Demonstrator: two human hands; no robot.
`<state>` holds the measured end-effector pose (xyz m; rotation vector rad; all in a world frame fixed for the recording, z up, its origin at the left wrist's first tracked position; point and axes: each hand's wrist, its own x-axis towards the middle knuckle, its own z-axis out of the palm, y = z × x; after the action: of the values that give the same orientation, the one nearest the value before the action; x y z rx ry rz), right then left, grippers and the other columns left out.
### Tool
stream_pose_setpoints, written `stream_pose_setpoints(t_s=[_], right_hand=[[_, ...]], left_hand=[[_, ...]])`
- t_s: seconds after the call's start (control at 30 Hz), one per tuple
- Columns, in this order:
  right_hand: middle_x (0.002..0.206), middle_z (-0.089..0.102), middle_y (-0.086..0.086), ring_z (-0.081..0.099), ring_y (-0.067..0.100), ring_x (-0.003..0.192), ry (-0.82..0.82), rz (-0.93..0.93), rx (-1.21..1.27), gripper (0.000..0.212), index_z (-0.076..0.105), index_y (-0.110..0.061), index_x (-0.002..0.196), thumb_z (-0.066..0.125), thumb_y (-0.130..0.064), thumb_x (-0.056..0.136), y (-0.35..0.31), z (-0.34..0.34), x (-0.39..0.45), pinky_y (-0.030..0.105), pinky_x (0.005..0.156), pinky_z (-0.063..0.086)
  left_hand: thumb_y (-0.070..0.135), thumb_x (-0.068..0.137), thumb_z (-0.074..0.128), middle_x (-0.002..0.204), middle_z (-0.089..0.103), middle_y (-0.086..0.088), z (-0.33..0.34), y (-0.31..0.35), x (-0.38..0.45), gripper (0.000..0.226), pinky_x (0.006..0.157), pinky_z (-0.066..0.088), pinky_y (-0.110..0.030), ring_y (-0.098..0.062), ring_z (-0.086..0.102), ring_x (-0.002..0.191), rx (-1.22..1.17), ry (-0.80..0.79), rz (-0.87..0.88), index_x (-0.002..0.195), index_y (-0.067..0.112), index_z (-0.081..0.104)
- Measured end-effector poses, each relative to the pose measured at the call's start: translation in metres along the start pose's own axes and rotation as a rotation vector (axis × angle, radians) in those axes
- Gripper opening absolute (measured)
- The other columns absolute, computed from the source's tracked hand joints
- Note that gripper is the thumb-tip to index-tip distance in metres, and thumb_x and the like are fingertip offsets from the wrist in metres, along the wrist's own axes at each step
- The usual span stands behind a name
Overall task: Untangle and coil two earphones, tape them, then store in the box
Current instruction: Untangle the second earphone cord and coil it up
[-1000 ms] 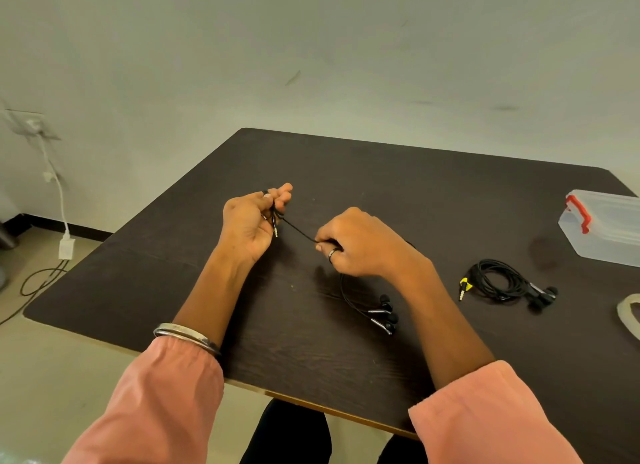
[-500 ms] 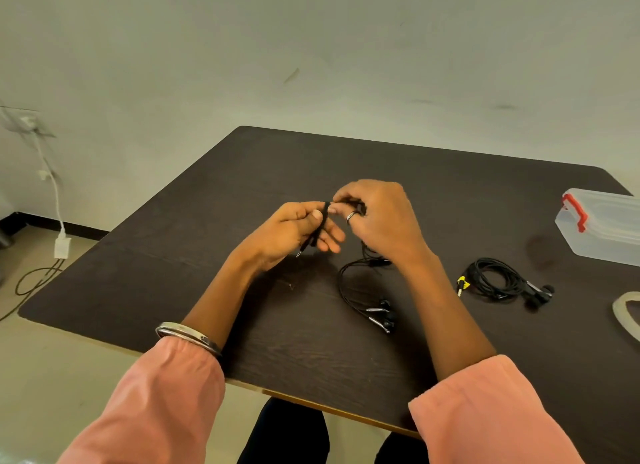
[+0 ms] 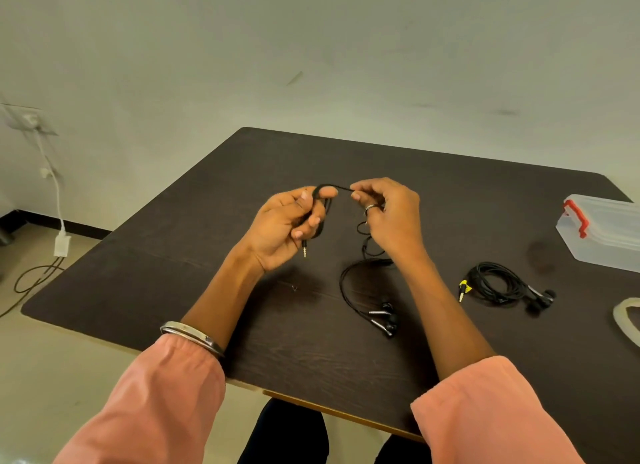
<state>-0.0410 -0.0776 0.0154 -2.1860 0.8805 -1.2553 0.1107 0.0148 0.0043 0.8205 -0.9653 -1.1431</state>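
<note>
1. My left hand (image 3: 282,226) grips loops of the black earphone cable (image 3: 343,283); my right hand (image 3: 389,215) pinches its strand.
2. Earbuds (image 3: 384,318) rest on the table (image 3: 433,193).
3. The second earphone (image 3: 498,287) lies coiled near the box (image 3: 602,235).

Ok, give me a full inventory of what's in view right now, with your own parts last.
table: one, dark brown, fills the centre
earphone in hand: one, black, cable looped around the left fingers, earbuds lying on the table near the front
coiled earphone: one, black with a yellow tag at the plug, on the table to the right
box: one, clear plastic with a red latch, lid on, far right
tape roll: one, whitish, right edge, partly out of frame
charger and cable: one, white, hanging by the wall on the left
dark cable: one, on the floor at left
left hand: cable wound on the fingers, plug hanging below
right hand: ring on, pinching the cable
</note>
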Motion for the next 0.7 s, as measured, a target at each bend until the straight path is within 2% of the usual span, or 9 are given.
stream_pose_setpoints(t_s=[0.07,0.13,0.17,0.23,0.37,0.47,0.53,0.63,0.7], right_hand=[[0.088,0.071,0.005,0.058,-0.004,0.07,-0.068,0.035,0.01,0.012,0.074,-0.006,0.097,0.066,-0.006,0.088,-0.001,0.005,-0.002,0.004,0.066,0.045],[0.094,0.072,0.009,0.064,0.005,0.079,-0.183,0.014,-0.021,0.017,0.072,-0.004,0.104,0.065,-0.007,0.089,-0.003,0.009,-0.006,0.015,0.075,0.052],[0.098,0.071,0.01,0.065,0.013,0.086,-0.259,-0.018,-0.062,0.02,0.071,-0.004,0.108,0.064,-0.009,0.09,-0.005,0.011,-0.007,0.021,0.078,0.051],[0.102,0.069,0.01,0.062,0.022,0.097,-0.41,-0.102,-0.167,0.024,0.068,-0.006,0.113,0.059,-0.015,0.094,-0.008,0.016,-0.008,0.024,0.082,0.045],[0.091,0.065,0.013,0.06,0.031,0.088,-0.533,-0.299,-0.298,0.022,0.067,0.0,0.105,0.052,-0.015,0.097,-0.021,0.025,-0.015,0.042,0.077,0.048],[0.091,0.064,0.011,0.058,0.027,0.089,-0.565,-0.416,-0.401,0.018,0.065,-0.002,0.103,0.051,-0.011,0.096,-0.028,0.027,-0.018,0.033,0.073,0.04],[0.091,0.064,0.009,0.059,0.025,0.087,-0.6,-0.419,-0.429,0.017,0.065,-0.003,0.101,0.051,-0.011,0.096,-0.029,0.026,-0.018,0.027,0.07,0.034],[0.09,0.063,0.008,0.059,0.024,0.085,-0.672,-0.379,-0.456,0.013,0.063,-0.004,0.097,0.051,-0.01,0.095,-0.028,0.025,-0.018,0.029,0.067,0.039],[0.09,0.064,0.007,0.06,0.024,0.083,-0.705,-0.356,-0.465,0.009,0.061,-0.006,0.094,0.052,-0.008,0.094,-0.028,0.024,-0.019,0.032,0.067,0.044]], left_hand=[[0.011,0.1,0.031,0.06,0.049,0.002,-0.005,0.005,0.002,0.03,0.04,0.027,-0.011,0.0,0.031,0.036,-0.153,0.073,0.06,0.112,-0.002,0.056],[0.014,0.1,0.032,0.062,0.05,0.004,-0.014,0.01,0.004,0.031,0.041,0.028,-0.012,-0.002,0.033,0.038,-0.272,0.165,0.121,0.113,-0.002,0.055],[0.015,0.101,0.031,0.064,0.05,0.004,-0.019,0.012,0.004,0.033,0.042,0.029,-0.013,-0.003,0.034,0.04,-0.31,0.214,0.145,0.115,-0.002,0.055],[0.016,0.103,0.03,0.068,0.053,0.003,-0.028,0.015,0.005,0.036,0.044,0.031,-0.014,-0.004,0.036,0.043,-0.34,0.312,0.173,0.121,-0.005,0.053],[0.01,0.102,0.032,0.075,0.063,0.0,-0.024,0.013,0.005,0.035,0.049,0.036,-0.014,-0.005,0.044,0.05,-0.28,0.451,0.167,0.123,-0.008,0.052],[0.008,0.103,0.033,0.086,0.071,-0.004,-0.017,0.012,0.005,0.031,0.057,0.044,-0.017,-0.009,0.055,0.059,-0.205,0.49,0.143,0.119,-0.007,0.055],[0.008,0.103,0.033,0.098,0.073,-0.01,-0.016,0.012,0.005,0.028,0.064,0.049,-0.02,-0.013,0.063,0.067,-0.19,0.491,0.138,0.114,-0.006,0.055],[0.005,0.103,0.033,0.111,0.07,-0.017,-0.017,0.013,0.006,0.024,0.071,0.054,-0.024,-0.022,0.07,0.087,-0.201,0.506,0.143,0.104,-0.004,0.055],[0.002,0.102,0.031,0.111,0.07,-0.018,-0.017,0.013,0.006,0.023,0.075,0.055,-0.024,-0.027,0.069,0.099,-0.215,0.511,0.151,0.108,-0.005,0.052]])
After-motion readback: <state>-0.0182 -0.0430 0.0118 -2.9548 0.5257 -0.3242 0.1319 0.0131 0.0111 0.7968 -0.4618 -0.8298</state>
